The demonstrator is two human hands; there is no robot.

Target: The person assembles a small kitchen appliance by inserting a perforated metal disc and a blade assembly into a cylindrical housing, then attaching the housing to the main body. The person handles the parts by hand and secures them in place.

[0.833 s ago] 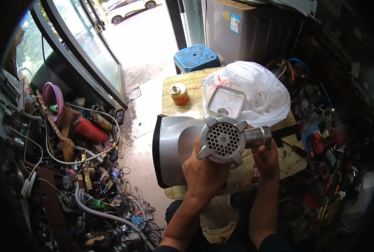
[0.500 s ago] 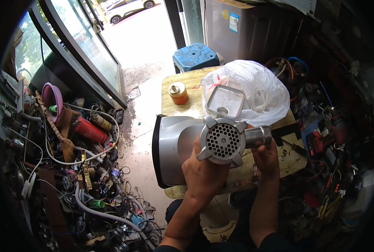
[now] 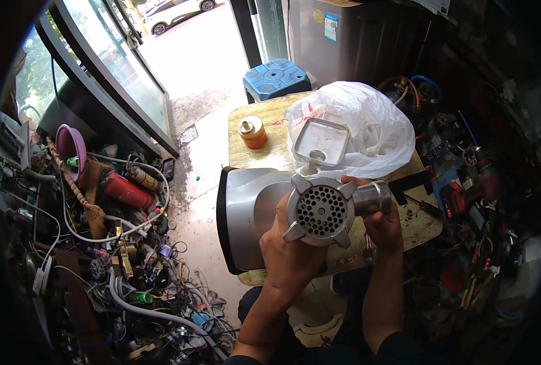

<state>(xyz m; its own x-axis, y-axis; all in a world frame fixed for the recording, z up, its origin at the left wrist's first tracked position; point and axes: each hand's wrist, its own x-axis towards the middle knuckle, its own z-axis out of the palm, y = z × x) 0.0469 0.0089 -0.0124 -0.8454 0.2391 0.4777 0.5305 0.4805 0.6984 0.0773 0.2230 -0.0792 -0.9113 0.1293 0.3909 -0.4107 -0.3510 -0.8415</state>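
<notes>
A metal meat grinder head (image 3: 321, 211) with a round perforated plate and a lobed ring nut is held up in front of me. My left hand (image 3: 291, 246) wraps round its ring side from below left. On the right, my right hand (image 3: 383, 225) grips its short feed tube (image 3: 372, 198), fingers partly behind the metal. Just behind and left of the head lies the silver grinder motor housing (image 3: 246, 210) with a black rim, on a worn wooden table (image 3: 260, 159). Whether the head touches the housing I cannot tell.
A white plastic bag (image 3: 380, 131) with a square metal tray (image 3: 322, 141) stands at the back of the table, beside a small orange jar (image 3: 253, 132). Beyond is a blue stool (image 3: 276, 79). Clutter with a red cylinder (image 3: 127, 189) lies left; a red drill (image 3: 459, 198) lies right.
The view has shifted slightly, moving the scene a little left. Both hands keep hold of the grinder head in nearly the same pose.
</notes>
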